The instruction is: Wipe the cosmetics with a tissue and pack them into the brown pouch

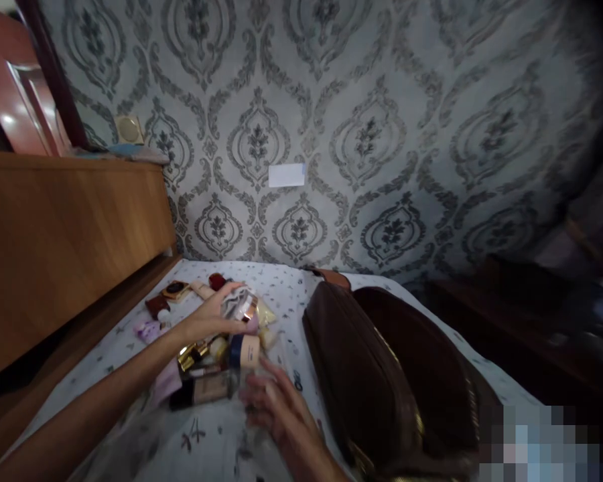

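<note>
Two bare hands work over a heap of cosmetics on a bed (281, 284) covered with a white, small-patterned sheet.

Left hand (214, 316): reaches forward from the lower left. Its fingers (231, 290) are curled around a small clear packet (243, 305) with a rose-gold item inside, held at the top of the heap.

Right hand (280, 410): nearer the camera and blurred. Its fingers (261, 391) are spread loosely and grip nothing that can be made out. It sits just beside a cream tube with a dark blue band (245, 350). Whether it touches the tube cannot be told.

Heap contents, as far as they can be read:
- a foundation bottle with a dark cap (205, 390), lying on its side just left of the right hand
- gold-capped pieces (193, 353) under the left wrist
- a flat compact (175, 289) and a dark red item (217, 281) at the far edge
- a lilac item (147, 329) to the left, apart from the heap

Surroundings: a large dark brown bag (382, 375) lies just right of the heap, close to the right hand. A wooden panel (65, 248) borders the bed on the left. Grey damask wallpaper (382, 134) rises behind, bearing a small white rectangle (286, 175).
</note>
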The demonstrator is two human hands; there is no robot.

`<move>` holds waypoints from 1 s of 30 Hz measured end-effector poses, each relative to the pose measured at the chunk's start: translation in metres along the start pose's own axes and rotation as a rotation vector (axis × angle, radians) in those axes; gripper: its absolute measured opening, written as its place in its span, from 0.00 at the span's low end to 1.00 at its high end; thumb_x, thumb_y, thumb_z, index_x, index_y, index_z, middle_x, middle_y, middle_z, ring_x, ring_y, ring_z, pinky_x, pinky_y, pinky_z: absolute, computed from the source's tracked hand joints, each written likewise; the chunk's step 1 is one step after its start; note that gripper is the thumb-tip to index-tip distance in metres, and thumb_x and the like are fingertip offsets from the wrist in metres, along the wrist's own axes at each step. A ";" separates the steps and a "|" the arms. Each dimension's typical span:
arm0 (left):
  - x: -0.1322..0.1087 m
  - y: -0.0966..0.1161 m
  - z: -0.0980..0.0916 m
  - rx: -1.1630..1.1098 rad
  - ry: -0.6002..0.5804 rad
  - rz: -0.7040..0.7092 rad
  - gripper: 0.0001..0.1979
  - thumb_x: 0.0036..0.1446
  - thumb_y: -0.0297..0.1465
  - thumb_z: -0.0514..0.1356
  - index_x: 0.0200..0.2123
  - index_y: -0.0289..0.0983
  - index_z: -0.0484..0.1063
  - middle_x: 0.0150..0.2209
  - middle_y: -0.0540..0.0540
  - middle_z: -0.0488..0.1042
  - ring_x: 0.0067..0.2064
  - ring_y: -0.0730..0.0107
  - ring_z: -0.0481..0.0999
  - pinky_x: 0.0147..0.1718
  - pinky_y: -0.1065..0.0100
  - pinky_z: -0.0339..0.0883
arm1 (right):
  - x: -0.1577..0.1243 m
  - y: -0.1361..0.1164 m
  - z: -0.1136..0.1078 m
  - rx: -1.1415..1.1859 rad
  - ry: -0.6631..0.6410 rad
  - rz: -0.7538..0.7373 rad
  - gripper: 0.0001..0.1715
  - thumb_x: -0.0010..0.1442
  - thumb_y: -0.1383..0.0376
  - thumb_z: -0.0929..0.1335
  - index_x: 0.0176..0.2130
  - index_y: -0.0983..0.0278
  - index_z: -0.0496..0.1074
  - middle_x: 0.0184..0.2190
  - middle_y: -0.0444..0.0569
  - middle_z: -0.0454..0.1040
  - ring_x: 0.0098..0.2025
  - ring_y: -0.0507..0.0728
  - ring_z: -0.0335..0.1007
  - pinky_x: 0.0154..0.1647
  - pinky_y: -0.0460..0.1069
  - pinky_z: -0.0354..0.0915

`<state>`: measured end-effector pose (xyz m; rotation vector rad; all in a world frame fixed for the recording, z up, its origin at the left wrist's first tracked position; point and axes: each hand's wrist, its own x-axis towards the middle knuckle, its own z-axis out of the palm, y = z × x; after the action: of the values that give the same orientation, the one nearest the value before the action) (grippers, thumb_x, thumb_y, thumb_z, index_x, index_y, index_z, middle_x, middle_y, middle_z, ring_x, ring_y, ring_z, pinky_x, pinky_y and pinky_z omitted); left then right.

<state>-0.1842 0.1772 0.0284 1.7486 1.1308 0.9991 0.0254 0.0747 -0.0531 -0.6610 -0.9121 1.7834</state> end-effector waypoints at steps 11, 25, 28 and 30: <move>-0.085 0.008 0.090 -0.429 -0.148 -0.055 0.15 0.53 0.42 0.67 0.39 0.38 0.76 0.51 0.43 0.74 0.52 0.56 0.73 0.52 0.64 0.65 | -0.026 -0.008 -0.014 -0.057 -0.021 -0.049 0.37 0.47 0.60 0.79 0.54 0.53 0.68 0.53 0.46 0.71 0.45 0.55 0.72 0.40 0.49 0.71; -0.090 -0.032 0.110 -0.537 0.052 -0.216 0.31 0.40 0.23 0.58 0.51 0.43 0.63 0.44 0.51 0.75 0.32 0.72 0.73 0.29 0.73 0.65 | -0.032 -0.014 -0.017 -0.002 -0.013 -0.041 0.39 0.44 0.65 0.79 0.53 0.53 0.68 0.51 0.45 0.73 0.40 0.54 0.72 0.40 0.48 0.70; -0.090 -0.034 0.106 -0.372 0.005 -0.240 0.27 0.44 0.26 0.56 0.51 0.43 0.65 0.32 0.54 0.72 0.25 0.74 0.68 0.24 0.74 0.60 | -0.032 -0.015 -0.015 0.039 0.003 -0.010 0.38 0.43 0.66 0.79 0.53 0.53 0.68 0.50 0.45 0.73 0.41 0.55 0.72 0.39 0.49 0.70; -0.090 -0.032 0.105 -0.277 0.004 -0.212 0.23 0.47 0.28 0.57 0.49 0.43 0.66 0.32 0.54 0.72 0.29 0.72 0.69 0.26 0.74 0.62 | -0.031 -0.016 -0.016 0.057 0.007 0.004 0.39 0.44 0.65 0.79 0.53 0.52 0.68 0.50 0.45 0.73 0.42 0.55 0.72 0.40 0.50 0.71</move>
<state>-0.1238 0.0802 -0.0550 1.3780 1.0972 0.9773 0.0572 0.0537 -0.0478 -0.6329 -0.8520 1.8030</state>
